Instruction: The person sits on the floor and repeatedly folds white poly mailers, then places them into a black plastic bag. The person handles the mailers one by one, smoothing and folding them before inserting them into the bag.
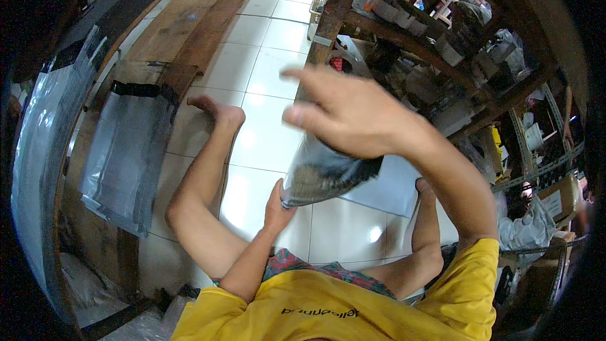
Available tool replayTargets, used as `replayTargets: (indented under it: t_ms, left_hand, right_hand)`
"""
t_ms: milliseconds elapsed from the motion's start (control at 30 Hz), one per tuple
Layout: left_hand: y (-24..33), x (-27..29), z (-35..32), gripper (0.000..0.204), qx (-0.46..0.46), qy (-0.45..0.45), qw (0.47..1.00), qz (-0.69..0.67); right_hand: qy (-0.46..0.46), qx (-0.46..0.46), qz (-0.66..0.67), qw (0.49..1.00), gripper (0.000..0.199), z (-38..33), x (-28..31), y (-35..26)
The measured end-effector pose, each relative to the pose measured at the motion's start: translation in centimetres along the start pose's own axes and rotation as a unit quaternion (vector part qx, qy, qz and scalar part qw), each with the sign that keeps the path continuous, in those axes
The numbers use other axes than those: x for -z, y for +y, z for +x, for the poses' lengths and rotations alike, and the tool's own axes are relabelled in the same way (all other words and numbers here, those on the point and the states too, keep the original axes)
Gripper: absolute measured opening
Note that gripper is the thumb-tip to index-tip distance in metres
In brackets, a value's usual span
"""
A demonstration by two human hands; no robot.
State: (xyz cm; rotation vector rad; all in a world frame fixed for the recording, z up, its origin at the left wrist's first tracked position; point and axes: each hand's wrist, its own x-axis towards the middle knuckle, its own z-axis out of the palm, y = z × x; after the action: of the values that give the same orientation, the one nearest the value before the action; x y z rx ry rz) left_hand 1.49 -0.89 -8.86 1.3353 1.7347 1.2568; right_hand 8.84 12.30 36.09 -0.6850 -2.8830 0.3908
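Observation:
My left hand (278,209) is closed on the lower left corner of a plastic bag (328,179). The bag looks part clear and part black, and it slants up to the right above the tiled floor. Over the bag's far end hovers my right hand (346,113), its thumb and fingers apart and slightly smeared by motion. I see nothing held in it; whether it touches the bag cannot be made out. Beneath the bag, a pale bluish flat sheet (385,184) lies on the floor beside my right foot.
On the left, a stack of clear plastic bags (123,158) with a black band rests on a wooden board (218,28). More plastic sheeting (53,145) hangs at the far left. Wooden shelves (404,38) crowded with goods stand right, near a plastic basket (319,3).

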Motion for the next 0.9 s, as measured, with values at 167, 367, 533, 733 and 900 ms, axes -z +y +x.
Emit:
replayTargets:
  t_ms: [167,367,533,733,900]
  left_hand:
    - [-1.0,1.5,1.4,0.107,-0.018,-0.051,0.998,-0.029]
    - [1.2,-0.1,0.0,0.113,-0.063,0.06,0.996,0.013]
    - [4.4,0.1,-0.7,0.109,-0.049,0.118,0.992,0.004]
    - [2.5,1.3,0.0,0.101,-0.017,0.035,0.999,-0.036]
    - [2.4,1.1,0.8,0.103,-0.025,0.025,0.995,-0.088]
  right_hand:
    - [-0.025,-0.03,-0.013,0.999,0.083,-0.3,0.1,0.5]
    - [0.045,-0.013,0.011,0.999,0.085,0.5,0.4,-1.0]
    - [-0.036,0.02,-0.038,0.998,0.08,1.1,-0.3,-2.1]
    - [-0.062,-0.063,-0.02,0.996,0.084,0.8,0.3,-1.0]
    - [0.004,-0.056,0.042,0.998,0.084,0.5,1.6,-0.1]
